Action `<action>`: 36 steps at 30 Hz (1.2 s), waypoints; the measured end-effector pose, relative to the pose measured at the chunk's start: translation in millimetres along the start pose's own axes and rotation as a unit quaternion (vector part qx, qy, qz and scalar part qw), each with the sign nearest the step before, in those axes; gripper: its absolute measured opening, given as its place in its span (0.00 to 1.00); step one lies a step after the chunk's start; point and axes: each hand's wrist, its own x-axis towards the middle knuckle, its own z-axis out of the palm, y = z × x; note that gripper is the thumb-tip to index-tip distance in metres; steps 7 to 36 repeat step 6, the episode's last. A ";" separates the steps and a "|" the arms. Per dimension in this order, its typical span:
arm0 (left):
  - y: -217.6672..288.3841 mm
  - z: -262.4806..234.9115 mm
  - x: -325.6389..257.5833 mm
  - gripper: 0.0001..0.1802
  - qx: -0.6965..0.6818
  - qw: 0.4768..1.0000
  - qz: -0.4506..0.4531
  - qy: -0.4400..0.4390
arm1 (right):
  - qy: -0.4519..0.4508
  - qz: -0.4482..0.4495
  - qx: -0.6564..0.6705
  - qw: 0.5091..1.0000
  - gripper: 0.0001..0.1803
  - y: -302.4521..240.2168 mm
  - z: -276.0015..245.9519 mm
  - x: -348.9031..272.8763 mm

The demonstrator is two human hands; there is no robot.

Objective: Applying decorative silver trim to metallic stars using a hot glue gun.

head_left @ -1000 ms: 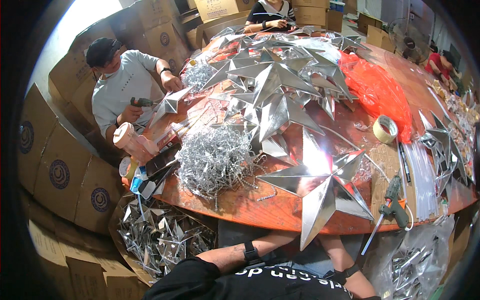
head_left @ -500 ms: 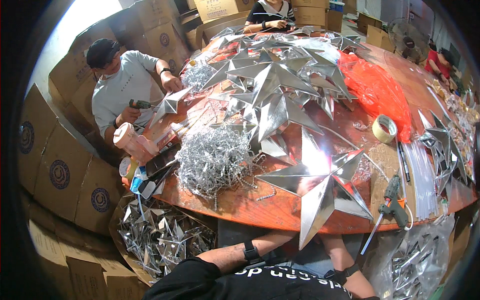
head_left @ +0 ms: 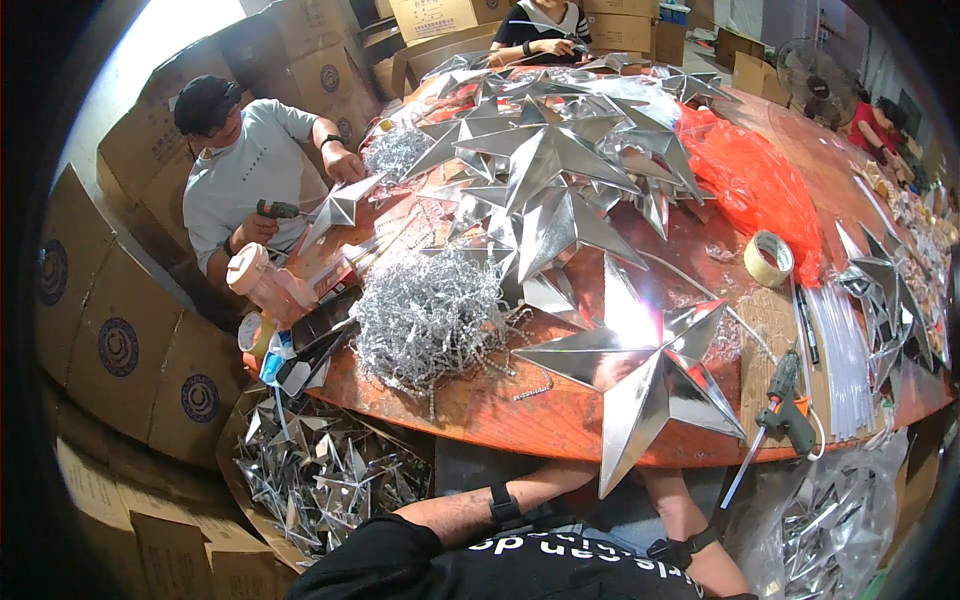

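Note:
A large silver five-pointed star (head_left: 648, 385) lies at the near edge of the table, one point jutting out over my lap. My left hand (head_left: 577, 473) reaches under that edge, beside the jutting point, and its fingers are hidden. On the other side of the point, my right hand (head_left: 661, 481) also goes beneath the table edge, its fingers out of sight. Whether either hand holds anything does not show. Right of the star rests a green glue gun (head_left: 786, 405) with a clear glue stick in it. A heap of silver tinsel (head_left: 428, 318) sits to the left.
Silver stars (head_left: 545, 150) are piled mid-table beside a red plastic bag (head_left: 750, 180). A tape roll (head_left: 769, 258) and clear sticks (head_left: 838, 360) lie at right. A box of silver pieces (head_left: 330, 480) stands low left. At left, a person (head_left: 255, 160) holds a glue gun and star.
My arms and the large star stay nearly still. At the far right, the person in red has shifted position, and the person at the back has moved their hands slightly.

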 end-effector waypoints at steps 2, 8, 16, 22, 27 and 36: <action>-4.2 -4.9 -17.5 0.17 0.004 1.000 0.004 0.001 | -0.003 -0.050 -0.039 0.998 0.11 -3.0 -1.4 -2.2; -5.0 -9.7 -17.5 0.17 0.013 1.000 0.011 -0.002 | -0.003 -0.149 -0.115 0.982 0.11 -11.7 -4.8 -9.8; -5.0 -9.7 -17.5 0.17 0.013 1.000 0.011 -0.002 | -0.003 -0.149 -0.115 0.982 0.11 -11.7 -4.8 -9.8; -5.0 -9.7 -17.5 0.17 0.013 1.000 0.011 -0.002 | -0.003 -0.149 -0.115 0.982 0.11 -11.7 -4.8 -9.8; -5.0 -9.7 -17.5 0.17 0.013 1.000 0.011 -0.002 | -0.003 -0.149 -0.115 0.982 0.11 -11.7 -4.8 -9.8; -5.0 -9.7 -17.5 0.17 0.013 1.000 0.011 -0.002 | -0.003 -0.149 -0.115 0.982 0.11 -11.7 -4.8 -9.8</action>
